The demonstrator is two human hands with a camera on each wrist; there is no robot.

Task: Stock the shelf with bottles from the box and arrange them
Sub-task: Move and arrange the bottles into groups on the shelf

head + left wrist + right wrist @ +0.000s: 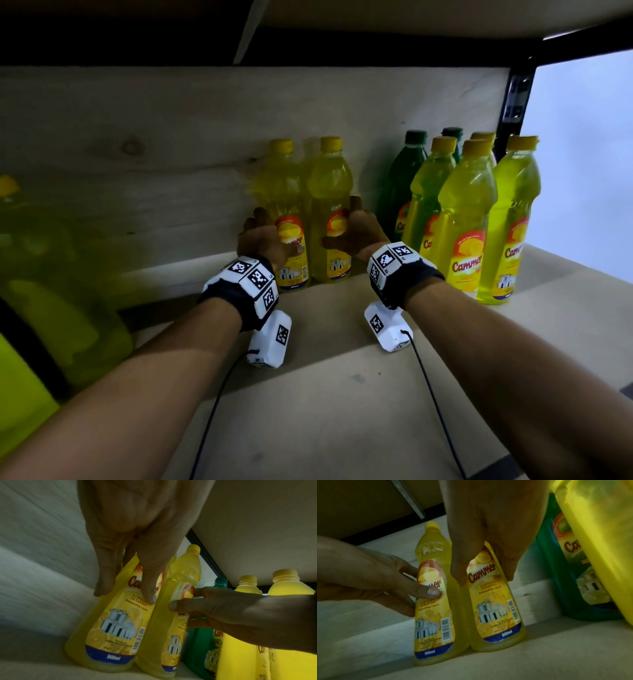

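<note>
Upright, two yellow bottles [310, 212] gripped, left hand [262, 240], right hand [356, 233].

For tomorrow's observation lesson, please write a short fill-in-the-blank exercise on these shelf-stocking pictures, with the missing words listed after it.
1. The left hand and the right hand each hold a ____ bottle.
2. The two held bottles stand upright on the ____.
3. The label on each names the scent as ____.
4. In the group of bottles by the right hand, the two at the back are ____.

Missing words: yellow; shelf; lemon; green
</note>
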